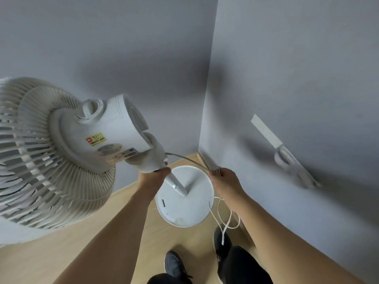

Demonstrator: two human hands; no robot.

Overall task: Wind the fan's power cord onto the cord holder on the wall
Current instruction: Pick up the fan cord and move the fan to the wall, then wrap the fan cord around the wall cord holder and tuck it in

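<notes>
Fan: white plastic pedestal fan [67, 144] with a ribbed round grille, standing in the room corner on its round white base [184, 210] on the pale wooden floor [71, 253].
Left hand: the left hand [152, 178] grips the fan's neck just under the motor housing, fingers [164, 171] curled round it, steadying the fan.
Right hand: the right hand [222, 180] pinches the thin white power cord [188, 159] near the corner, fingers [215, 174] clenched on it.
Cord: it runs from the fan's neck to the right hand in a shallow arc; the slack hangs below the wrist in loose loops, its free end dangling near the dark shoe [222, 242]. The plug cannot be made out.
Cord holder: white plastic wall-mounted cord holder [285, 156] on the grey right-hand wall [297, 68], well apart from the right hand; no cord on it.
Step in hand: judged as gathering the cord, before the first turn.
Next move: likely carrying the held cord rightward to the holder and laying a first loop round it, with the slack kept from snagging on the base.
</notes>
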